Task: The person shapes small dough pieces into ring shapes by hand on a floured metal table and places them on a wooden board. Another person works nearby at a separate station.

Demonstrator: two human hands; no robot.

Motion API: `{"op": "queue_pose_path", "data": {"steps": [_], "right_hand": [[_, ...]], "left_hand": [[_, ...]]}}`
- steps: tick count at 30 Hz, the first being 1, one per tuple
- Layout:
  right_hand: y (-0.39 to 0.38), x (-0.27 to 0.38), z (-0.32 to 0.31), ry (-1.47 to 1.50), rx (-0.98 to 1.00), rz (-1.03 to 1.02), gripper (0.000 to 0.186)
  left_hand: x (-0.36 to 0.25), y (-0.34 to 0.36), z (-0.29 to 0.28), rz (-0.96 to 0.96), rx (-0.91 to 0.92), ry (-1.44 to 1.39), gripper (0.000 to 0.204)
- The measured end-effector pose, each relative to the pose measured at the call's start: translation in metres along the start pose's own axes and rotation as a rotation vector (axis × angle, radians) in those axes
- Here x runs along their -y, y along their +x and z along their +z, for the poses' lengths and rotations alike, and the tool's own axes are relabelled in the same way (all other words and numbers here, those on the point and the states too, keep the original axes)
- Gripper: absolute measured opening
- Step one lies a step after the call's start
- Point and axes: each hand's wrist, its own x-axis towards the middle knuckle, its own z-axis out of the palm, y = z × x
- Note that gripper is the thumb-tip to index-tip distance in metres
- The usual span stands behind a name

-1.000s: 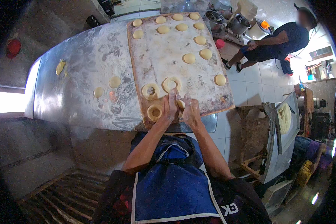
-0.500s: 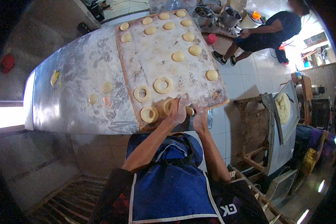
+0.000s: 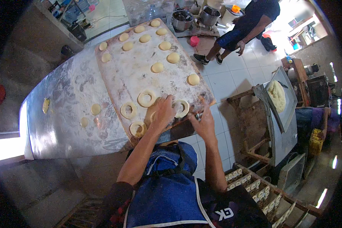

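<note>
Pale dough rings lie at the near edge of a floured wooden board (image 3: 135, 83). My left hand (image 3: 165, 112) has its fingers bent together at the left side of one dough ring (image 3: 183, 113), gripping its edge. Beneath that hand, another ring (image 3: 153, 116) is mostly hidden. Just right of the gripped ring, my right hand (image 3: 204, 121) is open, thumb and forefinger spread at the board's edge. Further rings lie to the left, one (image 3: 146, 98) at the back, one (image 3: 128, 110) and one (image 3: 138, 129) nearer me.
Several round dough balls (image 3: 157, 67) sit across the board. Two more, one (image 3: 95, 109) farther right, rest on the floured metal table (image 3: 72, 95). At right stands a tray with a dough mass (image 3: 276, 97). A rack with shaped dough (image 3: 260, 193) is beside me. A co-worker (image 3: 250, 26) stands beyond.
A dough ring now lies between my hands, where a short dough piece showed before. My right hand has spread its fingers. The view has shifted, and the co-worker's arm has lowered.
</note>
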Motion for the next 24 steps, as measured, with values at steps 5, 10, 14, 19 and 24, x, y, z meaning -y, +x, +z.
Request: {"op": "queue_pose_path", "data": {"steps": [5,10,14,19,24], "right_hand": [[0.098,-0.037,0.020,-0.327,-0.117,-0.234,0.055],[0.162,-0.066,0.047,-0.688,0.010,-0.600,0.029],[0.174,-0.065,0.028,-0.459,0.272,-0.341,0.030],[0.138,-0.013,0.029,-0.138,0.102,-0.353,0.029],[0.060,0.088,0.115,0.181,0.421,-0.226,0.032]], "left_hand": [[0.006,-0.009,0.005,0.015,-0.043,-0.025,0.023],[0.011,-0.015,-0.014,0.022,-0.131,-0.030,0.026],[0.055,-0.052,-0.073,0.020,-0.259,-0.194,0.026],[0.146,-0.152,-0.172,-0.330,-0.404,0.028,0.021],[0.213,-0.251,-0.231,-0.520,-0.639,0.104,0.016]]}}
